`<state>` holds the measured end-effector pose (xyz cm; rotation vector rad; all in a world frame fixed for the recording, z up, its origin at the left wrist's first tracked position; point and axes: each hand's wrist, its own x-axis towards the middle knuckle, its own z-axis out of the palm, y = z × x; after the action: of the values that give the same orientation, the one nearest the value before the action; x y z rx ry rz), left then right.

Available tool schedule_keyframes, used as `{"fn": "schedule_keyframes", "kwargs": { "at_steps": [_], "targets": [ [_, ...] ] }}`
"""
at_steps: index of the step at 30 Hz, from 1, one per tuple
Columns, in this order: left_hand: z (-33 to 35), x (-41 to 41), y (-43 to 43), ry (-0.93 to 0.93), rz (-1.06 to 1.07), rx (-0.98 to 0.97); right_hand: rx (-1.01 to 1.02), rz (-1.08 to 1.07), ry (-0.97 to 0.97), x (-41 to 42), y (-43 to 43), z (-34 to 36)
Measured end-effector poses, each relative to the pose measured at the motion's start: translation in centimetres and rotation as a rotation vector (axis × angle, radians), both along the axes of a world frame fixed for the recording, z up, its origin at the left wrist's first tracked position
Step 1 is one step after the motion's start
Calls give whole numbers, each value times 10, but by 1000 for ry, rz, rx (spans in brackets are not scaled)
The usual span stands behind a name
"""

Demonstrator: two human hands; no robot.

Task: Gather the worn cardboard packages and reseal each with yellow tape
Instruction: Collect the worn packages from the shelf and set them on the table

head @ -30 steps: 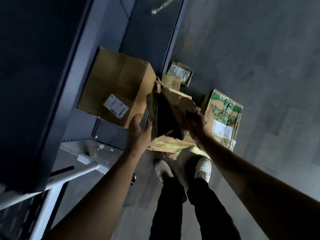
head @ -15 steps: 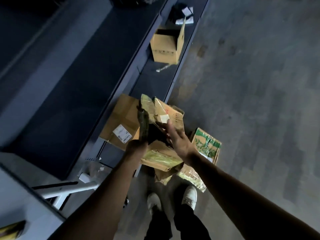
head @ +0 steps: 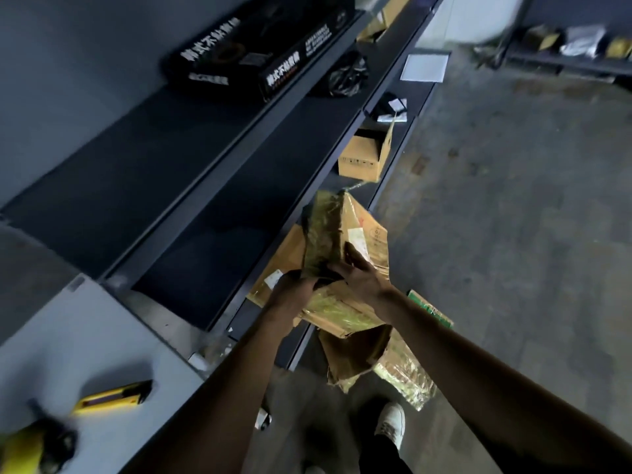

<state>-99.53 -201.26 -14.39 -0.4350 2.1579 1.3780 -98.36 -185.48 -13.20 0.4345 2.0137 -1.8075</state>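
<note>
A white shoe (head: 391,422) stands on the grey floor. At lower left, a yellow box cutter (head: 113,396) lies on a pale table (head: 85,336). Beyond, both bare hands hold a worn cardboard package (head: 364,230) upright beside the dark shelf (head: 205,200). It is creased brown card, one face glazed with wrinkled yellowish tape (a pale label shows on the brown side). The left hand (head: 294,289) grips its lower edge with curled fingers. The right hand (head: 362,278) lays fairly straight fingers against the brown face. A second crushed package (head: 338,309), torn and taped, sags just beneath. Farther along, an open box (head: 364,159) sits on a lower shelf.
</note>
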Motion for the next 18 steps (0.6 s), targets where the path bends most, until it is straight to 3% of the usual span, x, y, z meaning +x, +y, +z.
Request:
{"fn": "schedule_keyframes", "kwargs": {
  "at_steps": [3,6,11,18],
  "targets": [
    [25,13,-15,8,105,138,-14,84,28,20,-15,29],
    [58,32,-31,-17,253,194,-145,-48,5,46,-25,47],
    [99,64,-51,94,73,27,-249,-161,41,71,-53,66],
    [128,102,-90,208,173,7,-355,-56,81,87,-78,101]
  ]
}}
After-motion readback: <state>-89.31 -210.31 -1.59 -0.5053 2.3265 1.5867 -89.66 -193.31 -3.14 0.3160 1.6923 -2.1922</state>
